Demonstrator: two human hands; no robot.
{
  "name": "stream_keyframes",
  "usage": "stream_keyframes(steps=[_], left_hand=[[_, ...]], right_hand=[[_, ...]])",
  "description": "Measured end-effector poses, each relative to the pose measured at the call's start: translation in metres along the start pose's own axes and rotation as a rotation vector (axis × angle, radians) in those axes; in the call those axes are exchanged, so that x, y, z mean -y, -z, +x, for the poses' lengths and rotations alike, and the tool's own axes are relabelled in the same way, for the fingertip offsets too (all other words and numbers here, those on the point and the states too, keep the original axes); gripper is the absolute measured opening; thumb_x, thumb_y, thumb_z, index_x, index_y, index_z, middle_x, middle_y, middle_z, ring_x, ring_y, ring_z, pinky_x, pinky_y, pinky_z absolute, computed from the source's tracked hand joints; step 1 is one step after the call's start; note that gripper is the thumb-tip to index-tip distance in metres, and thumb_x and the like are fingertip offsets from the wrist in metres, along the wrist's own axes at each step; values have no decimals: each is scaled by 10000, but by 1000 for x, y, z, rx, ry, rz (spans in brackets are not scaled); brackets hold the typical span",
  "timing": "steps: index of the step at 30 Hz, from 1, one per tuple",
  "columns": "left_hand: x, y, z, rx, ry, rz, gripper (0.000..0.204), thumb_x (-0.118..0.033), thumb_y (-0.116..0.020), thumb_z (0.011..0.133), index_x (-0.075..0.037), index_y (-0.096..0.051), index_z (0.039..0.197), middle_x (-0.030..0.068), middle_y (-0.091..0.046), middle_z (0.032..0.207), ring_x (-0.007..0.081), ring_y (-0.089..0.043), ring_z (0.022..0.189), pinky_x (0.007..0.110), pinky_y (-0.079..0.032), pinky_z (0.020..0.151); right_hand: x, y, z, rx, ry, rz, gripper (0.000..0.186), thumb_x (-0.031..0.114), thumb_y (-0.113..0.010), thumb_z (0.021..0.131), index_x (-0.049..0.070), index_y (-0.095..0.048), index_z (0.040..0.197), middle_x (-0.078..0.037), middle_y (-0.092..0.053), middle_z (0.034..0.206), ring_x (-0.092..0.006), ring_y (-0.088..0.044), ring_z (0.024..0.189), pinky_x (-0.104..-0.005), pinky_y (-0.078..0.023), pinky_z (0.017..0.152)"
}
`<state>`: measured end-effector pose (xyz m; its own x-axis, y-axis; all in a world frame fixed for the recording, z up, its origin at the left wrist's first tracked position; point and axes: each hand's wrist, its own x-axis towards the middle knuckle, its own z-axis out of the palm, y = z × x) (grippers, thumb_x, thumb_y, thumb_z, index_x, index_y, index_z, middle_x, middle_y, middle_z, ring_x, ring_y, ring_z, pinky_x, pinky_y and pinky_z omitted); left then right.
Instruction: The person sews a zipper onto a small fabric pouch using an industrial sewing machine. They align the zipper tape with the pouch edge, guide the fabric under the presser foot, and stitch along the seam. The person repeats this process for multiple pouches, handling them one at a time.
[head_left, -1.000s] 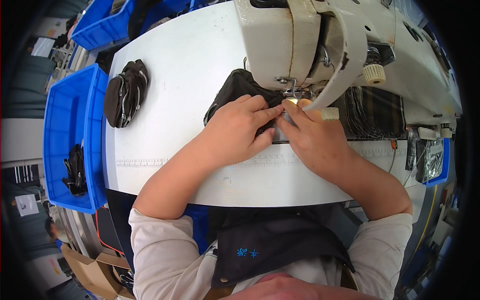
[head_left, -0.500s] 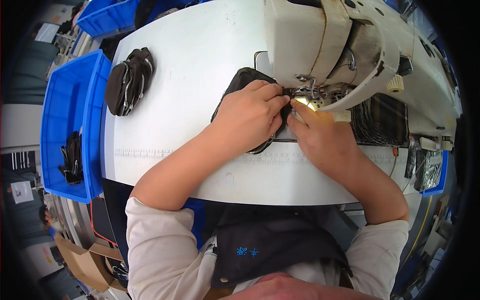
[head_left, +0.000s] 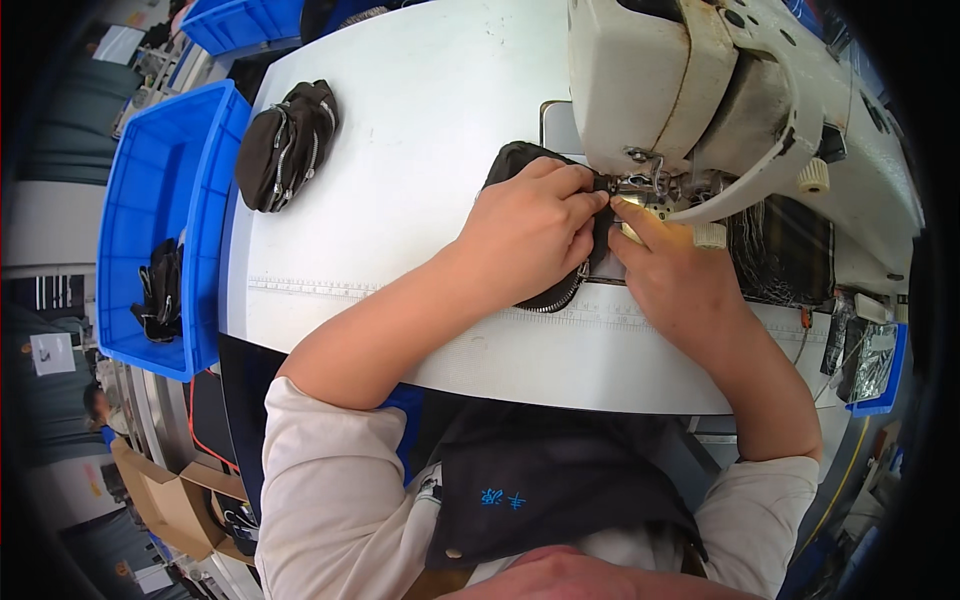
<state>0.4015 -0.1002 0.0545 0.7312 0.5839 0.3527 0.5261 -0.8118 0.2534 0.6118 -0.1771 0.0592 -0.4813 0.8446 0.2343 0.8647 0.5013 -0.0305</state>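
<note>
A black zippered pouch (head_left: 515,158) lies on the white sewing table, its right edge against the needle area of the sewing machine (head_left: 625,85). My left hand (head_left: 535,225) lies over the pouch with bent fingers, gripping the fabric close to the presser foot (head_left: 650,180). From the other side my right hand (head_left: 680,270) pinches the pouch's edge with index finger and thumb, the index tip touching the left fingers. A metal zipper curves out below my left hand. The exact stitching spot is hidden by fingers and machine parts.
Another dark zippered pouch (head_left: 288,145) rests at the table's far left. Beside the table stands a blue bin (head_left: 118,270) with dark pieces inside. Stacked dark fabric pieces (head_left: 780,250) lie right of the needle. An open cardboard box (head_left: 165,500) is at lower left.
The whole view has shifted, so the table and machine appear farther right. Both hands keep their hold on the pouch by the needle, with little visible motion against the machine.
</note>
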Motion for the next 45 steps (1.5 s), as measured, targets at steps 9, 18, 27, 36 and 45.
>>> stream_keyframes(steps=[9,18,27,36,45], left_hand=[[-4,14,-8,85,14,-145,552,-294,-821,816,-69,-656,1292,102,-606,1301,306,-610,1211,417,-580,902],[-8,34,-10,256,117,-274,489,-127,-676,828,-39,-637,1308,169,-682,1263,364,-676,1133,423,-570,941],[-17,28,-8,142,54,-192,392,-53,-699,787,-33,-724,1178,114,-703,1223,301,-668,1161,391,-575,948],[-12,18,-5,68,-184,84,408,-78,-783,677,-52,-760,1083,17,-657,1041,222,-606,960,343,-510,875],[-19,23,-4,143,-115,-40,431,-98,-805,725,-55,-757,1151,46,-688,1136,263,-657,1008,386,-537,909]], right_hand=[[-3,1,-2,-49,17,-10,309,79,-700,797,41,-716,1103,-53,-614,939,-232,-674,803,-355,-544,682],[8,0,-5,99,39,224,319,96,-689,791,66,-726,1107,-38,-634,939,-215,-676,898,-372,-540,679],[31,-17,-9,-163,306,40,321,137,-653,837,-85,-710,1060,-191,-675,1008,-309,-632,981,-385,-514,836],[32,-9,-13,-158,268,4,380,106,-643,850,-135,-696,1139,-255,-701,1102,-359,-662,1086,-378,-524,863],[30,3,-19,-37,260,34,319,94,-637,873,-126,-702,1094,-274,-701,1139,-379,-670,1144,-383,-531,891]])
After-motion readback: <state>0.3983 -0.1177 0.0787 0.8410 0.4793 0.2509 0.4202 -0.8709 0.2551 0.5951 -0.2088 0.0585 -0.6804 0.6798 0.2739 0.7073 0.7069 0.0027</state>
